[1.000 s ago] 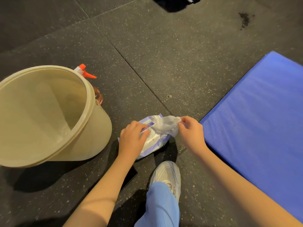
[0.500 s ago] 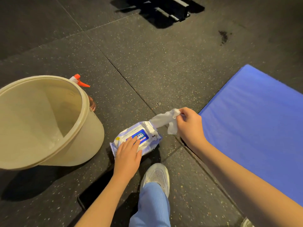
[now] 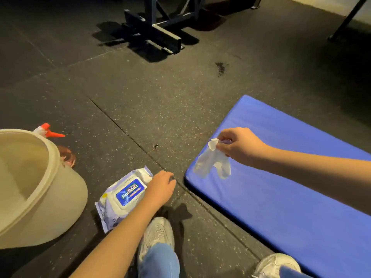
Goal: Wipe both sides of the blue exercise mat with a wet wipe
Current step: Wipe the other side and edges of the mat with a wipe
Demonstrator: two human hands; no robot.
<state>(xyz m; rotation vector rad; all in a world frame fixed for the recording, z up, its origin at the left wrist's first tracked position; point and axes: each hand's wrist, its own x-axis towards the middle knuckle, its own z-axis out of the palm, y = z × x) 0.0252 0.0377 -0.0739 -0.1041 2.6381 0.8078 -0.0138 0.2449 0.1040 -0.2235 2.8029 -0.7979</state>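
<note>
- Our right hand (image 3: 239,146) pinches a white wipe (image 3: 212,161) between thumb and fingertips; the wipe hangs crumpled, above the near left corner of the mat (image 3: 291,187)
- We cannot tell whether the wipe's lower end touches the mat
- The blue mat lies flat on the dark speckled floor (image 3: 160,97), to our right, running away toward the upper left
- Our left hand (image 3: 160,185) sits knuckles up at the right end of the pack (image 3: 124,195), fingers loosely bent and gripping nothing that we can see; whether it touches the pack we cannot tell
- The pack lies flat on the floor with its blue label up, between the bucket (image 3: 60,197) and the mat
- The beige bucket stands at the left, with a spray bottle (image 3: 48,132) with an orange nozzle behind it
- One pale shoe (image 3: 157,233) is planted just below the pack, another (image 3: 277,263) by the mat's near edge
- A dark metal frame (image 3: 156,31) stands on the floor at the far side
</note>
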